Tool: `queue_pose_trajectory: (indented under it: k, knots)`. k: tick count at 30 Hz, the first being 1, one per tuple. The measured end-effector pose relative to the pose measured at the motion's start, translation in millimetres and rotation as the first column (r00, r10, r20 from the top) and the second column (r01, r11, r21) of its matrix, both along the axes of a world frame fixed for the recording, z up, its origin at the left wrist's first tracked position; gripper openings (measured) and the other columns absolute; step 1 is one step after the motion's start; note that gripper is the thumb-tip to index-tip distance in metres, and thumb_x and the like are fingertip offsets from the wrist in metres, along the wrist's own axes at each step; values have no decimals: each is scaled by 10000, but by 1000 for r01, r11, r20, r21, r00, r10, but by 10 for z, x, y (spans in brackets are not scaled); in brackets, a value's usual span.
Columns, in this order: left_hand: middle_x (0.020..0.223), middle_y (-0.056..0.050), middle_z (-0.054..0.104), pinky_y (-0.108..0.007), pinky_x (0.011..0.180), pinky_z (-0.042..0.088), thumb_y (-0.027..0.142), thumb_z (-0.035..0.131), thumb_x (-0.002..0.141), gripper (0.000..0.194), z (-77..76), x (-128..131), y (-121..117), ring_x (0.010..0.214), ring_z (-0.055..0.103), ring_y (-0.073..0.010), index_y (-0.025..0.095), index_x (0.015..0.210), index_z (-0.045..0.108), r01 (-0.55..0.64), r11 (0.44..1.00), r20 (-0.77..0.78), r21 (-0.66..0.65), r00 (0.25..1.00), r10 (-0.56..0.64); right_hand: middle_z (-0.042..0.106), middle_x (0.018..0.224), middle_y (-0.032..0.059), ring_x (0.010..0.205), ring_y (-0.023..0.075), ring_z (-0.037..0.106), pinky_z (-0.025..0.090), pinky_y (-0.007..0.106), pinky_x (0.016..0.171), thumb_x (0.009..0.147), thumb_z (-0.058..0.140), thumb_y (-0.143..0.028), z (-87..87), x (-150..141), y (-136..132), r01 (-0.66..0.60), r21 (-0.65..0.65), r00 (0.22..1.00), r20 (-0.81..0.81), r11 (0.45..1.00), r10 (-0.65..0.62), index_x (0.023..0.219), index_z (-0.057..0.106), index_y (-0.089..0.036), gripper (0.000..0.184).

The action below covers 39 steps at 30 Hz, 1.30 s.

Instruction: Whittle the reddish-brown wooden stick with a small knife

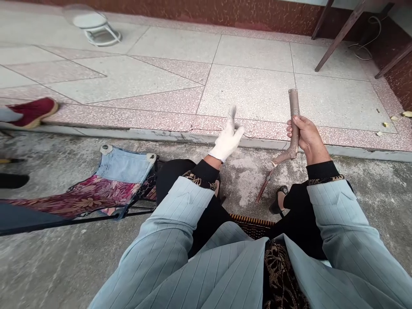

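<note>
My right hand (307, 134), bare, is closed around a branch (294, 102) and holds it upright. The branch has a thick grey-brown upper part with a cut top end. Below my fist it bends to the left and narrows to a thin reddish tip (264, 187) low over the concrete. My left hand (228, 136) wears a white knit glove and hangs in the air to the left of the branch, apart from it. Its index finger points forward and its thumb stands out, with nothing in its grasp. The other gloved fingers are partly hidden.
A raised tiled step (174, 94) runs across in front of my knees. To the left stands a folding chair (119, 171) with denim and floral cloth. Another person's red shoe (41, 112) rests on the step's edge. Farther back are a white stool (96, 28) and dark table legs (339, 36).
</note>
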<state>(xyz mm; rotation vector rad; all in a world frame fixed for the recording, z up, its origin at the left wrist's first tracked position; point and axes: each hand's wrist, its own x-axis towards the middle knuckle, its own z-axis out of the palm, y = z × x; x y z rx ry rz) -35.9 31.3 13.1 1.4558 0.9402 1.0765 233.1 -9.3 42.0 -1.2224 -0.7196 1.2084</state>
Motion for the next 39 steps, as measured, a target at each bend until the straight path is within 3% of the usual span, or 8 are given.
queue_pose_trajectory:
  k: [3, 9, 13, 17, 23, 29, 33, 39]
  knots:
    - [1066, -80, 689, -302, 777, 471, 398, 649, 828, 575, -60, -77, 77, 816, 620, -213, 251, 1374, 544, -93, 984, -224, 150, 966, 125, 571, 715, -39, 546, 74, 521, 466, 174, 436, 773, 788, -383, 9, -8, -11, -3, 9, 1000, 4, 1000, 3, 822, 500, -215, 337]
    - [1231, -149, 631, -394, 933, 406, 513, 621, 846, 547, -18, -113, 109, 1221, 506, -356, 203, 1295, 580, -129, 911, -428, 392, 851, 304, 573, 733, -34, 556, 77, 522, 467, 182, 444, 770, 793, -392, 18, -8, -15, -25, 50, 1000, 5, 998, 25, 838, 516, -214, 335]
    - [1348, -158, 563, -557, 1111, 184, 528, 657, 829, 491, 92, -146, 102, 1386, 299, -409, 189, 1182, 617, -104, 863, -492, 495, 785, 377, 570, 736, -34, 560, 77, 522, 470, 180, 447, 766, 798, -405, 47, -26, -34, -34, 53, 999, 18, 998, 33, 833, 506, -218, 353]
    - [1318, -112, 575, -609, 1145, 9, 488, 741, 780, 372, 131, -207, 156, 1386, 257, -389, 199, 996, 650, -21, 830, -497, 557, 793, 353, 568, 731, -39, 549, 71, 512, 458, 168, 434, 776, 789, -395, 80, -16, -46, -5, 56, 1000, 29, 998, 4, 827, 503, -220, 339]
    - [1086, -96, 633, -543, 1101, 279, 297, 700, 765, 163, 134, -248, 230, 1165, 495, -326, 206, 664, 609, 97, 879, -484, 466, 860, 162, 553, 736, -41, 533, 66, 506, 466, 167, 438, 806, 771, -384, 89, 118, -13, 58, 52, 998, 23, 997, -59, 831, 479, -223, 334]
    - [1183, -81, 632, -430, 1002, 442, 333, 748, 725, 227, 335, -264, 1, 1116, 567, -260, 176, 611, 627, 164, 952, -131, 260, 982, -134, 542, 712, -40, 518, 61, 486, 459, 157, 425, 837, 731, -360, 35, 240, 24, 150, 55, 989, 12, 987, -151, 807, 482, -214, 290]
    - [1067, -80, 674, -420, 993, 460, 344, 800, 720, 283, 319, -175, -64, 1101, 599, -239, 179, 579, 619, 103, 982, 152, 158, 980, -127, 550, 713, -38, 519, 63, 490, 459, 155, 415, 842, 711, -354, -33, 251, 47, 146, 43, 989, 29, 988, -148, 814, 499, -213, 256]
    - [822, -47, 694, -372, 889, 517, 299, 785, 767, 224, 228, -95, 12, 974, 663, -197, 183, 650, 634, -6, 1000, 333, 31, 943, -4, 545, 715, -37, 520, 65, 494, 474, 161, 429, 843, 722, -364, -37, 243, 43, 134, 38, 990, 40, 990, -136, 810, 480, -215, 286]
